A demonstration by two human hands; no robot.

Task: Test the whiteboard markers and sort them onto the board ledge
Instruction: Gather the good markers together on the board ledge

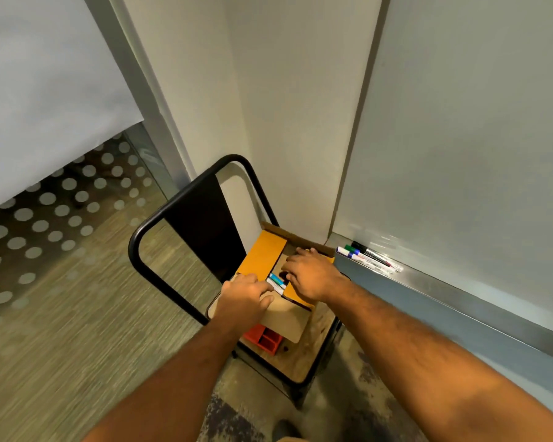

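The left hand point(245, 298) pinches a marker point(276, 283) lying in the open cardboard box point(284, 317) on a chair seat point(304, 362), apparently to lift it for testing. The right hand point(310, 272), fingers curled on a box flap point(296, 296), seems to hold the box open. Right of both hands, several markers point(364, 254) lie on the board ledge point(428, 282), apparently already sorted; no writing is legible.

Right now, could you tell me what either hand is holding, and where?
The left hand pinches the marker in the box by its near end; the right hand's grip cannot be told.
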